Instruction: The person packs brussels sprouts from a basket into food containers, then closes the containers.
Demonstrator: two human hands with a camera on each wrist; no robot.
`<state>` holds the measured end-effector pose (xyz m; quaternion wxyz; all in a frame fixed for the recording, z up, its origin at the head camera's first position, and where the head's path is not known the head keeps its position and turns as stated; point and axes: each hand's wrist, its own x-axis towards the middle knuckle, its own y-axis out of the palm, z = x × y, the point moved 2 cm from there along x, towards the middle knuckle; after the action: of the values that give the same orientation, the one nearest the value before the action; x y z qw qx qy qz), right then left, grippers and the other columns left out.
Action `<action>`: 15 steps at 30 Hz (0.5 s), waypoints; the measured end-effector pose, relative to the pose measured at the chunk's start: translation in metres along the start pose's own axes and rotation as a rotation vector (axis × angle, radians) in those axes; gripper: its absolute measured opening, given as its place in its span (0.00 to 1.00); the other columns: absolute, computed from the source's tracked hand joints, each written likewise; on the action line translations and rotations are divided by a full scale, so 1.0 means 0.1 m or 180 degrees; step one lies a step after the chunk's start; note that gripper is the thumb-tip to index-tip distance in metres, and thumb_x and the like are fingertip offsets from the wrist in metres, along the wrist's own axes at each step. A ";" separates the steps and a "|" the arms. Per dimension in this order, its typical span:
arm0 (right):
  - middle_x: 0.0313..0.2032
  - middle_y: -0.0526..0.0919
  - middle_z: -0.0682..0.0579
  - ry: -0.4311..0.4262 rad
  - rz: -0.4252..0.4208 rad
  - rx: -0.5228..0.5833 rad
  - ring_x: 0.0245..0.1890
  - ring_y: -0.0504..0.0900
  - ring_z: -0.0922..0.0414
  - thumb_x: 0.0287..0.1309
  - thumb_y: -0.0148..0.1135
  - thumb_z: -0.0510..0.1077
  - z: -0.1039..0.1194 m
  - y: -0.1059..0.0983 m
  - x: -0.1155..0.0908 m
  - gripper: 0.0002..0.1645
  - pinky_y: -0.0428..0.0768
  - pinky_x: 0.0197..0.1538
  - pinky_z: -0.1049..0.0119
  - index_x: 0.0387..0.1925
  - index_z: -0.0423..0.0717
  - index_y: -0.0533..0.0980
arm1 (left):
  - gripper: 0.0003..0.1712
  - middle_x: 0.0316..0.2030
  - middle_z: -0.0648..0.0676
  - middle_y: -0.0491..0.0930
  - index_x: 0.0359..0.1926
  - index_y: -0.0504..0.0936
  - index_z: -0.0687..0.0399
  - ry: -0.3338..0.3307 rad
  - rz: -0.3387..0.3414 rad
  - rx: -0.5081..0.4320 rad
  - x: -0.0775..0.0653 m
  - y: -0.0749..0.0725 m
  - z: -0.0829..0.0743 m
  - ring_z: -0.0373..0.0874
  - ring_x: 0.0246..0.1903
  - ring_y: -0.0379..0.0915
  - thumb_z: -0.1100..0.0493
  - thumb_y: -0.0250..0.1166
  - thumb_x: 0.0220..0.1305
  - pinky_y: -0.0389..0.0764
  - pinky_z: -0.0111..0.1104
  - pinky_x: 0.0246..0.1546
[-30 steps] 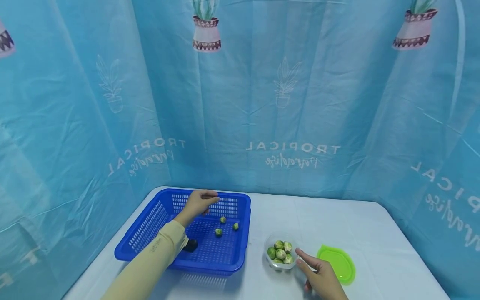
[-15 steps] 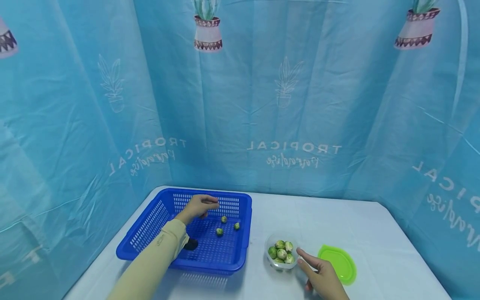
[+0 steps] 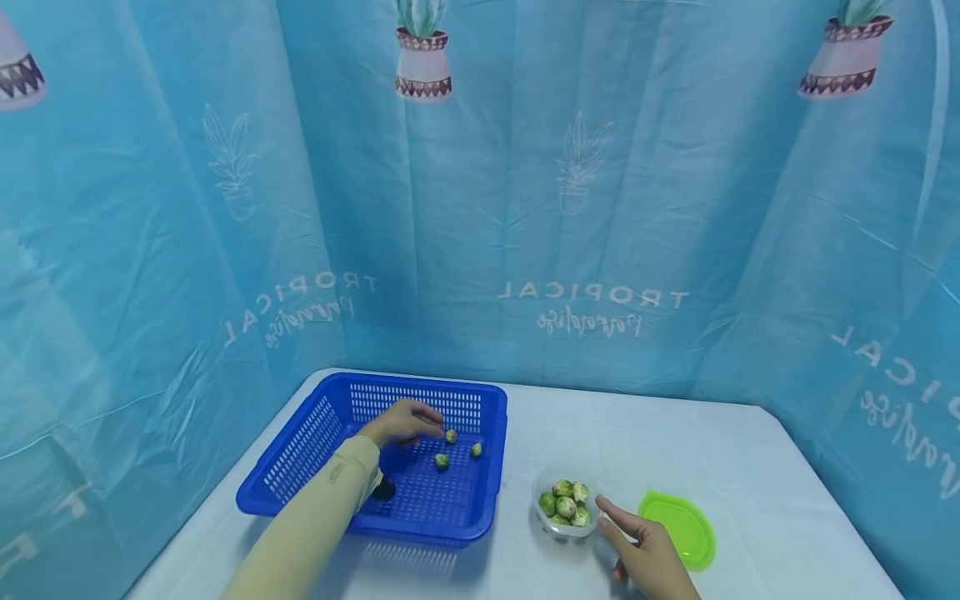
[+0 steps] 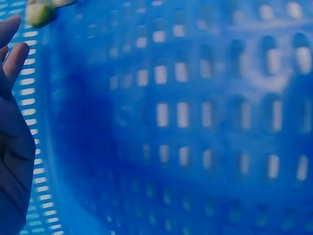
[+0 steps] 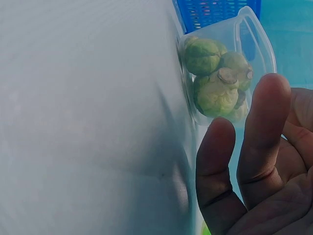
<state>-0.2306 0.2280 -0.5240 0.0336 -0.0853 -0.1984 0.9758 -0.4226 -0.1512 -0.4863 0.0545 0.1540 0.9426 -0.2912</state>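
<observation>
My left hand (image 3: pixel 407 422) reaches into the blue basket (image 3: pixel 491 492), its fingers right beside a Brussels sprout (image 3: pixel 451 436). Two other sprouts, one nearer (image 3: pixel 442 461) and one to the right (image 3: pixel 476 450), lie on the basket floor. In the left wrist view, the left fingers (image 4: pixel 17 61) are parted and hold nothing, with a blurred sprout (image 4: pixel 40 13) just beyond them. A clear plastic container (image 3: pixel 542 518) with several Brussels sprouts (image 3: pixel 566 506) stands on the table. Next to its right side is my right hand (image 3: pixel 647 548), thumb and fingers spread, with fingertips near its wall.
A bright green lid (image 3: pixel 686 533) lies on the white table (image 3: pixel 637 433), right of the container and behind the right hand. Inside the basket, by the left wrist, a black object (image 3: pixel 384 489) shows. Blue printed curtains (image 3: pixel 465 208) enclose the table's back and sides.
My left hand has lowered into the basket and moved slightly right, its fingers coming next to the far sprout. The right hand keeps its place beside the container. The view has shifted a little.
</observation>
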 end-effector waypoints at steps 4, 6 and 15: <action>0.60 0.75 0.43 -0.0040 0.0005 0.0004 0.13 0.76 0.54 0.57 0.60 0.61 0.00 -0.01 0.00 0.31 0.74 0.17 0.63 0.61 0.55 0.72 | 0.23 0.37 0.51 0.85 0.51 0.80 0.55 -0.0036 0.0082 0.0021 0.00 0.04 0.00 0.40 0.16 0.70 0.55 0.71 0.54 0.70 0.29 0.17; 0.60 0.75 0.43 -0.0027 0.0003 0.0011 0.13 0.76 0.55 0.56 0.60 0.62 0.00 -0.01 0.01 0.32 0.74 0.18 0.63 0.61 0.55 0.72 | 0.24 0.36 0.50 0.85 0.51 0.81 0.53 -0.0071 0.0092 0.0050 0.01 0.06 0.01 0.39 0.17 0.70 0.53 0.71 0.53 0.71 0.30 0.17; 0.58 0.77 0.43 0.0034 -0.0035 -0.0052 0.13 0.76 0.55 0.57 0.60 0.61 0.00 0.01 0.01 0.31 0.74 0.18 0.63 0.60 0.54 0.73 | 0.23 0.38 0.50 0.85 0.50 0.81 0.53 -0.0129 0.0227 0.0182 -0.03 0.15 -0.06 0.41 0.21 0.75 0.53 0.72 0.52 0.79 0.34 0.25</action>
<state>-0.2312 0.2274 -0.5246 0.0393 -0.0897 -0.2066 0.9735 -0.4153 -0.1365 -0.4885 0.0795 0.1831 0.9265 -0.3189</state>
